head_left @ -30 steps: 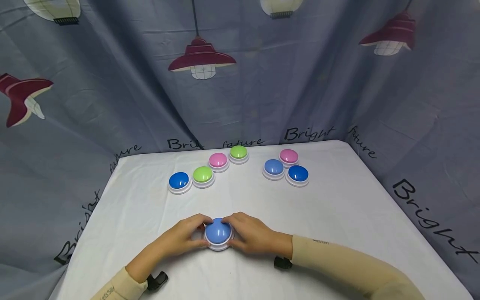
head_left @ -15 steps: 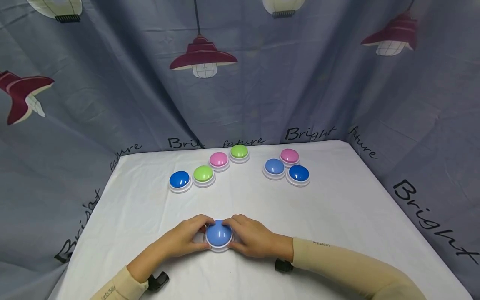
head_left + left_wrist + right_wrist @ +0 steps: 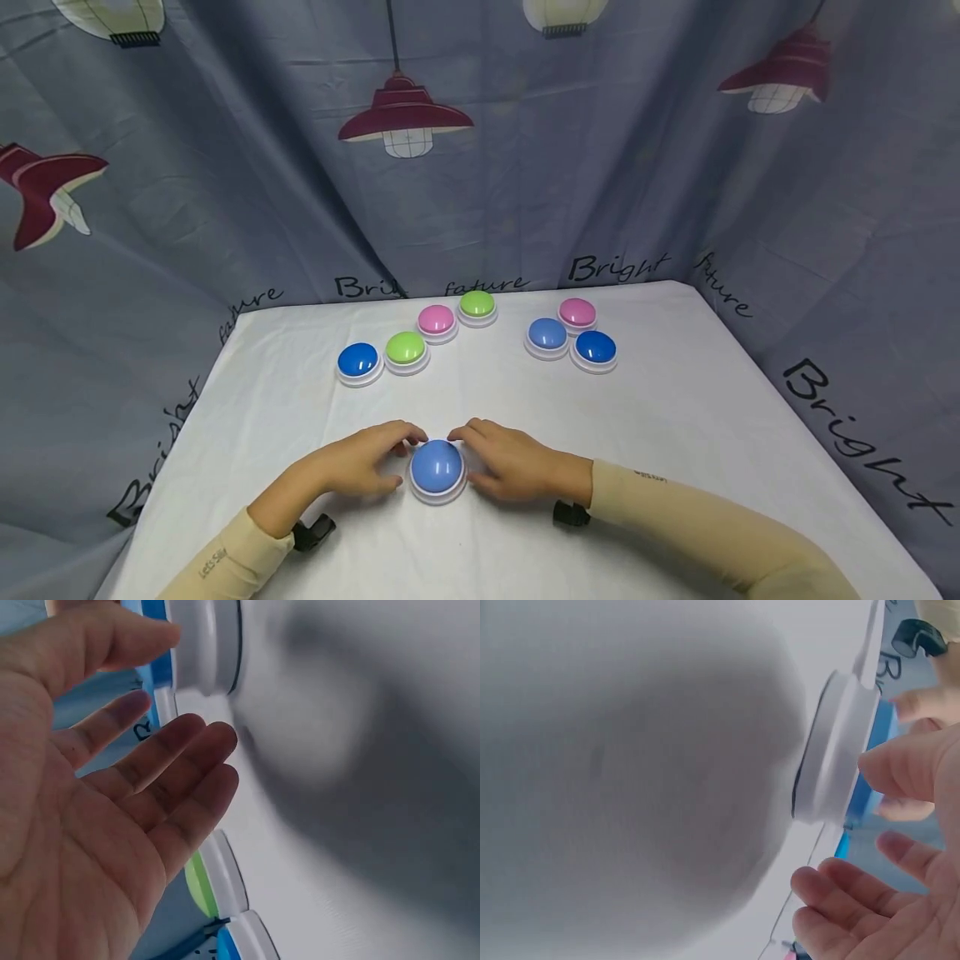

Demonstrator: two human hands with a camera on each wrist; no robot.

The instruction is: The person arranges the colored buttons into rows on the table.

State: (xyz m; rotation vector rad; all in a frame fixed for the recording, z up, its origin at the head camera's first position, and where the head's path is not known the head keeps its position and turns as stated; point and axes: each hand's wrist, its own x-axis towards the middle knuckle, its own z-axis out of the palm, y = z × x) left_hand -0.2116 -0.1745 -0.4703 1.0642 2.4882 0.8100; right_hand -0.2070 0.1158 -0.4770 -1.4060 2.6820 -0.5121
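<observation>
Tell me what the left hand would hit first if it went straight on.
Probably the light blue button between the left hand and right hand, though depth is hard to judge.

A: How does the left hand point(image 3: 90, 802) lie?
B: Palm to the lens, filling the left side. Four fingers point(image 3: 196, 817) extended, slightly bent; thumb point(image 3: 120, 634) stretched above them, its tip across the edge of a white-based, blue-topped button point(image 3: 201, 649).
A: Contact there?
B: Cannot be sure; the tip overlaps the button along the line of sight.
A: Farther off?
B: Below the fingers, a green-topped button point(image 3: 227, 877); just beside it, a second blue button point(image 3: 257, 939), cut by the lower edge.
A: Right side?
B: White table point(image 3: 435, 667), tilted in view, a broad soft shadow point(image 3: 390, 810) across it. Behind the hand, bluish cloth point(image 3: 169, 921) with black lettering point(image 3: 142, 730).
</observation>
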